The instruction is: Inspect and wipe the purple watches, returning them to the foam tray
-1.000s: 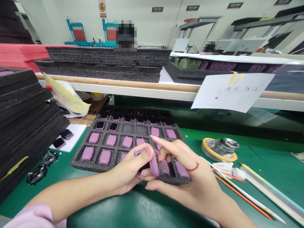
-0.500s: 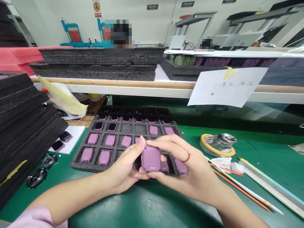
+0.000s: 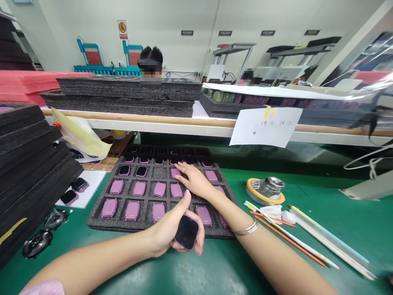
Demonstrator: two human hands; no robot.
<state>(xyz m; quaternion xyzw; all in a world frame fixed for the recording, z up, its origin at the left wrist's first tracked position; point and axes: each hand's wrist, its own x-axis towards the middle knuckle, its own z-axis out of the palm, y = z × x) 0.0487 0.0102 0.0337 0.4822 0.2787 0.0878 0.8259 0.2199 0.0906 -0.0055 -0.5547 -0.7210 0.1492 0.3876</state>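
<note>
My left hand (image 3: pixel 172 233) is shut on a pink smartwatch (image 3: pixel 186 232), its black screen facing up and its lower edge cupped in my fingers. My right hand (image 3: pixel 192 179) lies flat and stretched out over a black foam tray (image 3: pixel 144 228), with its fingertips at a pink watch (image 3: pixel 175 173) in an upper row. Many more pink watches sit in the tray's square cells, such as one (image 3: pixel 132 210) in the front row. My right forearm hides part of the right side of the tray.
Stacked black foam trays (image 3: pixel 29 164) rise at the left, beside watches on a white sheet (image 3: pixel 81 188). At the right stand a tape roll (image 3: pixel 260 192) and a metal jar (image 3: pixel 273 186), with orange and white sticks (image 3: pixel 291 241). A co-worker (image 3: pixel 150 61) sits beyond the far shelf.
My right hand has let go of the watch and moved forward over the tray. My left hand now holds the watch alone, screen up. The view has also shifted back.
</note>
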